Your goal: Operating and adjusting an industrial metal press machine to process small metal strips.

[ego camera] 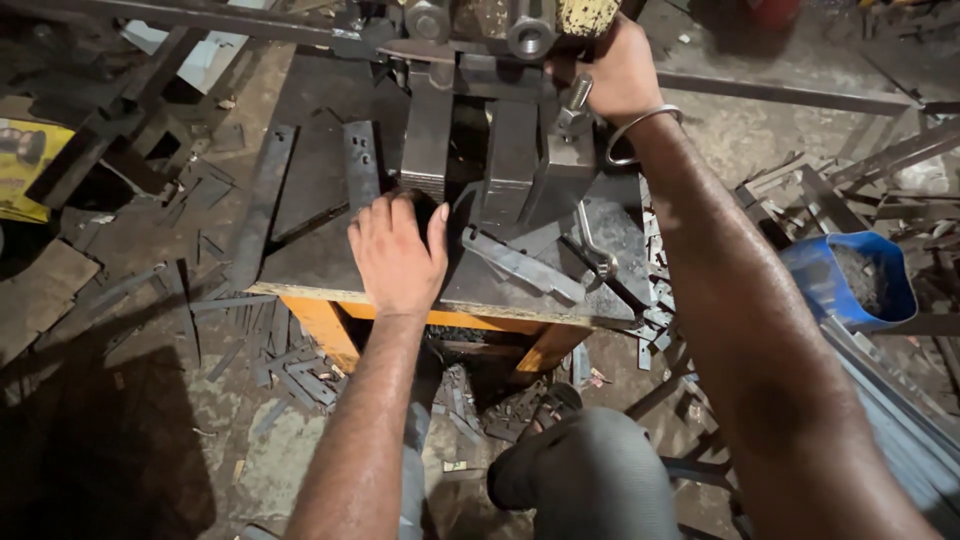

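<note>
My left hand [396,252] lies flat, palm down, on the dark steel top of an orange-framed work table [300,265], fingers pointing at the base of a metal cutting machine [470,150]. What lies under the palm is hidden. My right hand [618,70] reaches up and grips the machine's yellowish lever [586,15] at the top edge of the view; a metal bangle [640,135] sits on that wrist. A flat steel strip [522,265] lies on the table just right of my left hand.
Another flat bar [262,200] rests on the table's left side, and a wrench [595,245] lies at its right. Many short steel offcuts [290,370] litter the floor. A blue tub [850,280] stands at right beside long steel bars. My knee [590,475] is below.
</note>
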